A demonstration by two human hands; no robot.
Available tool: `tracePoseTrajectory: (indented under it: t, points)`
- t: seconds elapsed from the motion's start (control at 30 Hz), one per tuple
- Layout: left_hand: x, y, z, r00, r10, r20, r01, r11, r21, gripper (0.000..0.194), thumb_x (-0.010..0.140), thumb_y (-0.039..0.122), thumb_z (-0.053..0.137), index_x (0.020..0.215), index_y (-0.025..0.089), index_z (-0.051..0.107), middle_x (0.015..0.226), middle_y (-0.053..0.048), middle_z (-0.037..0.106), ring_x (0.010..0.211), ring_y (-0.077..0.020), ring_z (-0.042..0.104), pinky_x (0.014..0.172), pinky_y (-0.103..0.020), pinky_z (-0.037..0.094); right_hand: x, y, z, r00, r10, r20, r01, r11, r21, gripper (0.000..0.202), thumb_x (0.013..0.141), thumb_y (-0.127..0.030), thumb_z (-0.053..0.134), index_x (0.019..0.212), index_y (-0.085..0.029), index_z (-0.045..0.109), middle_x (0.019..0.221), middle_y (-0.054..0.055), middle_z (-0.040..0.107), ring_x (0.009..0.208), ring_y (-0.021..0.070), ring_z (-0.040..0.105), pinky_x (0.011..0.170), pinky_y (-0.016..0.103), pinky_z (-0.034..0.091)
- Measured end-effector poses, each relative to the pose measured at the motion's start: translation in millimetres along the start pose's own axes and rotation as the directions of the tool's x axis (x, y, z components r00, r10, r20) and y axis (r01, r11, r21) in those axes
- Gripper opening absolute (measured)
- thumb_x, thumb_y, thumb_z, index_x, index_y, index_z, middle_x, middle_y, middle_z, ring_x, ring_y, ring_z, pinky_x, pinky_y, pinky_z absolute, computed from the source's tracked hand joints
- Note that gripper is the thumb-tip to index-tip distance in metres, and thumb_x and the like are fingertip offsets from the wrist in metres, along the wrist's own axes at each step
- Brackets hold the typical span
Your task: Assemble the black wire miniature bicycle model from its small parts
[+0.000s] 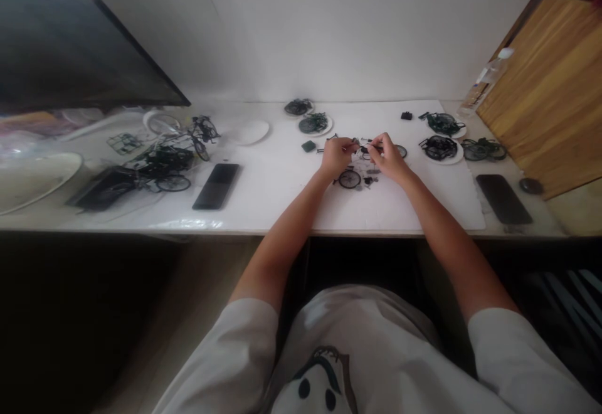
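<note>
Close together over the white sheet point(286, 182), my left hand point(336, 155) and my right hand point(389, 160) each pinch at small dark parts, too small to name. Between the fingertips a thin dark piece shows. Below my left hand lies a small spoked model bicycle wheel point(350, 179). Another wheel point(401, 151) shows partly behind my right hand. Several loose bits, among them a small dark part point(370, 180), lie under the hands. A small dark green block point(308, 146) sits left of my left hand.
Plates of dark model bicycle parts stand at the back point(315, 123) and right point(441, 148). Model bicycles point(169, 163) crowd the left, beside a phone point(216, 186). Another phone point(503, 199), a bottle point(486, 81) and a wooden board point(545, 81) are at right.
</note>
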State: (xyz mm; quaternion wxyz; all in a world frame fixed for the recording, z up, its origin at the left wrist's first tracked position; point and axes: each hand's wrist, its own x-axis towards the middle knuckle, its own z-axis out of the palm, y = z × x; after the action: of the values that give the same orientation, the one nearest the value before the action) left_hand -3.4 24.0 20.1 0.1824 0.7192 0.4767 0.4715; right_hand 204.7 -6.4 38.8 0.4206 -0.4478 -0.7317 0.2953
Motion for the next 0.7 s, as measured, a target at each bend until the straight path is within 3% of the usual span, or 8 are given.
tracePoseTrajectory:
  t: [0.33, 0.7]
  points:
    - [0.1, -1.0, -1.6, 1.0, 0.0, -0.014, 0.0, 1.0, 0.0, 0.02, 0.091, 0.028, 0.072, 0.077, 0.016, 0.079, 0.069, -0.004, 0.069, 0.067, -0.0167, 0.05, 0.069, -0.033, 0.039, 1.6, 2.5, 2.3, 1.0, 0.0, -0.008, 0.0, 1.0, 0.014, 0.042, 0.1, -0.068, 0.061, 0.101, -0.03, 0.043, 0.073, -0.002, 0.062, 0.067, 0.0198, 0.062, 0.071, 0.039, 0.051]
    - [-0.2, -1.9, -0.7, 1.0, -0.007, 0.011, 0.007, 1.0, -0.021, 0.018, 0.09, 0.028, 0.07, 0.081, 0.016, 0.08, 0.073, -0.006, 0.074, 0.069, -0.0174, 0.054, 0.069, -0.032, 0.041, -1.4, -6.4, -3.6, 0.999, 0.022, -0.035, -0.025, 0.997, -0.08, 0.049, 0.101, -0.075, 0.058, 0.09, -0.028, 0.049, 0.066, -0.001, 0.064, 0.063, 0.0196, 0.061, 0.072, 0.038, 0.05]
